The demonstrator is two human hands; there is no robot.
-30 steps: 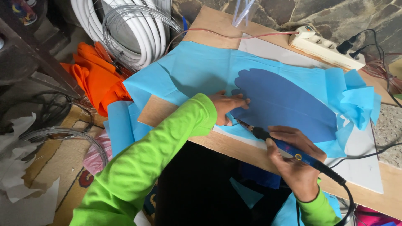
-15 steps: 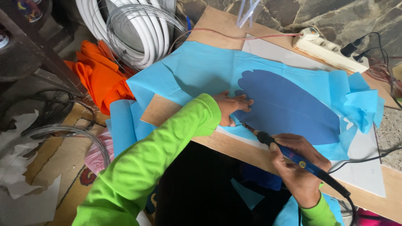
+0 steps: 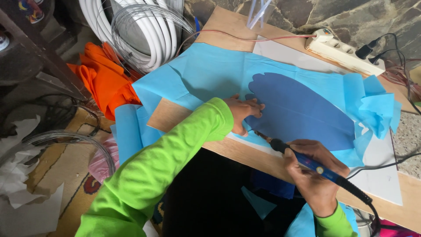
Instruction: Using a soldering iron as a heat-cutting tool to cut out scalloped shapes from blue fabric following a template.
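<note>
The right hand (image 3: 315, 180), gripping the blue corded heat pen (image 3: 307, 161), has slid rightward; the left hand (image 3: 243, 113) stays flat on the dark blue scalloped template (image 3: 298, 109) over light blue fabric (image 3: 210, 74) on the wooden table (image 3: 263, 160)

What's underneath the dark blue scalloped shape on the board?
Light blue fabric lies under the dark blue shape, over a white sheet and a wooden board. Anything directly beneath the shape is covered.

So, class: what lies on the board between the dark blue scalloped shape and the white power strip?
In the head view, between the dark blue scalloped shape and the white power strip lie a band of light blue fabric and a strip of white sheet.
</note>
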